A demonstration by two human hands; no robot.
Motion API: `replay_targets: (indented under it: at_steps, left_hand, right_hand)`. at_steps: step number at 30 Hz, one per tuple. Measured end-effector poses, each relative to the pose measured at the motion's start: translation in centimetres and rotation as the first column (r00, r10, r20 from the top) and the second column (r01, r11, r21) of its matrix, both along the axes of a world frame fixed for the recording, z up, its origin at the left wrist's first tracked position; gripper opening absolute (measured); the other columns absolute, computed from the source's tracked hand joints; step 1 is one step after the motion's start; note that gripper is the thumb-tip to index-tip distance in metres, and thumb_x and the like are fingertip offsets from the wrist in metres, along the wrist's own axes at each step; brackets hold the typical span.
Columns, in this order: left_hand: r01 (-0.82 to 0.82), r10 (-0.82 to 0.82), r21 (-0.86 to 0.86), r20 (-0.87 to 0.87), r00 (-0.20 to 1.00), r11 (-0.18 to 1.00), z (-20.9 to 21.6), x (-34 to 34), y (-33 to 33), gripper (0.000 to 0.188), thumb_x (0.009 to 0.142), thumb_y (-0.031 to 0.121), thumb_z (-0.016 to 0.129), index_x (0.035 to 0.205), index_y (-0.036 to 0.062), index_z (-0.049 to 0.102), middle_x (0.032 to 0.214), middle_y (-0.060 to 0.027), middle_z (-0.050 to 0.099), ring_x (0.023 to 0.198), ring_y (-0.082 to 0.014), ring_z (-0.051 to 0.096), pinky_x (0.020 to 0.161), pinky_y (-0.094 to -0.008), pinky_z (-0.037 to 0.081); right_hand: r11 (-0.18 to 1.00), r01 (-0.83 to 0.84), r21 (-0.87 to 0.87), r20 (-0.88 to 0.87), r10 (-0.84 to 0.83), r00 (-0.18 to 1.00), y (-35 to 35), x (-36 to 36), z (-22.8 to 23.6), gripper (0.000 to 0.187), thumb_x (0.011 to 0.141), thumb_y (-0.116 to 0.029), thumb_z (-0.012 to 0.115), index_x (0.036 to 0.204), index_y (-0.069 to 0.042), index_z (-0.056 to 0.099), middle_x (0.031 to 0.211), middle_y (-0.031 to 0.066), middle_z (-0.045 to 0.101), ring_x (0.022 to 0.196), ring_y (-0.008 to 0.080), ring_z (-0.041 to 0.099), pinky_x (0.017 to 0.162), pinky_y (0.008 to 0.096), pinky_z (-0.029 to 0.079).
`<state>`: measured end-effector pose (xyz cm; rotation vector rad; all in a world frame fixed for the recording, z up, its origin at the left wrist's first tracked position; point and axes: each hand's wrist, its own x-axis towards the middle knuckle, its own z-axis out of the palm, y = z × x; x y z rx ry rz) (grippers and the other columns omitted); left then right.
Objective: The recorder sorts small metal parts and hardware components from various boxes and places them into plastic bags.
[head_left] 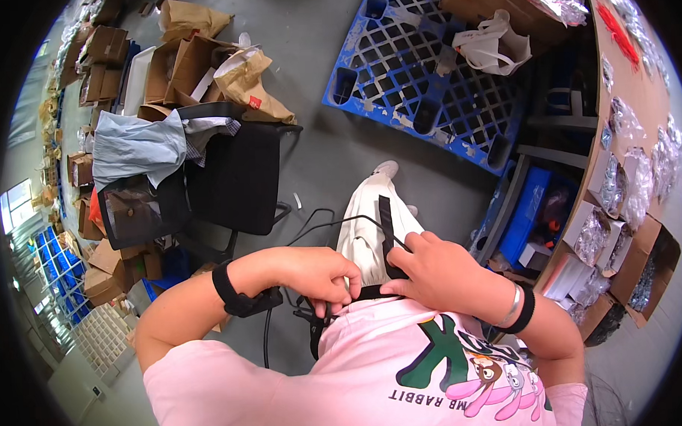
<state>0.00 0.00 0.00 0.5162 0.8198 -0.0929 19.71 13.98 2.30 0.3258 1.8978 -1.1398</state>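
Observation:
At my waist runs a black strap (371, 292), with a loose end (386, 219) lying over my white trousers (355, 239). My left hand (319, 277) is closed at the strap's left part, fingertips pinched together by a dark buckle-like piece partly hidden beneath them. Gripping the strap from the other side is my right hand (438, 273), its thumb along the waist part and its fingers curled by the loose end. A thin black cable (319, 226) loops past both hands. Black bands circle both wrists.
A black office chair (231, 179) with a light blue garment (137, 149) stands at left, cardboard boxes (178, 68) behind it. Ahead is a blue plastic pallet (398, 117) bearing a white bag (493, 46). At right, a workbench (589, 182) carries bagged parts.

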Motion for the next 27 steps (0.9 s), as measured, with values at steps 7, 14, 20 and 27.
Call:
replay_targets:
  at_steps: [7,14,20,27]
  left_hand:
    - [0.212,-0.104,0.402,-0.275,0.956,0.891,-0.1,1.5,-1.0,0.047,0.077,0.025,0.074,0.113,0.0018,0.056,0.088,-0.0114,0.07,0.081,-0.0294,0.068,0.071,-0.0383,0.052]
    - [0.366,-0.011,0.603,-0.509,0.861,0.709,2.5,3.0,-0.4,0.034,0.077,0.025,0.072,0.102,0.0036,0.064,0.092,-0.0134,0.069,0.083,-0.0346,0.069,0.072,-0.0443,0.055]
    - [0.455,-0.135,0.476,-0.564,0.815,0.753,2.8,3.0,-0.1,0.028,0.077,0.024,0.071,0.094,0.0033,0.064,0.089,-0.0138,0.069,0.083,-0.034,0.069,0.069,-0.0436,0.055]
    - [0.43,-0.206,0.453,-0.462,0.862,0.781,0.2,2.0,-0.2,0.037,0.072,0.022,0.074,0.099,0.0017,0.061,0.092,-0.0142,0.068,0.085,-0.0308,0.068,0.073,-0.0405,0.054]
  right_hand:
    - [0.992,0.083,0.09,-0.716,0.007,0.698,0.2,1.4,-0.3,0.015,0.074,-0.026,0.073,0.085,-0.016,0.076,0.129,0.0159,0.052,0.129,0.0358,0.041,0.108,0.0498,0.034]
    - [0.957,0.112,-0.268,-0.725,-0.277,0.631,0.7,0.0,-0.4,0.014,0.084,-0.02,0.072,0.095,-0.012,0.071,0.093,0.0043,0.062,0.093,0.0242,0.06,0.106,0.049,0.037]
    - [0.568,0.235,-0.789,-0.216,-0.614,0.759,0.5,-1.0,-0.4,0.016,0.096,-0.02,0.063,0.09,-0.005,0.063,0.088,0.0052,0.054,0.089,0.0186,0.055,0.087,0.0336,0.042]
    - [0.241,0.264,-0.934,0.037,-0.67,0.741,0.5,-1.6,-1.9,0.018,0.097,-0.019,0.064,0.086,-0.006,0.059,0.116,0.0061,0.044,0.121,0.0181,0.045,0.108,0.0351,0.034]
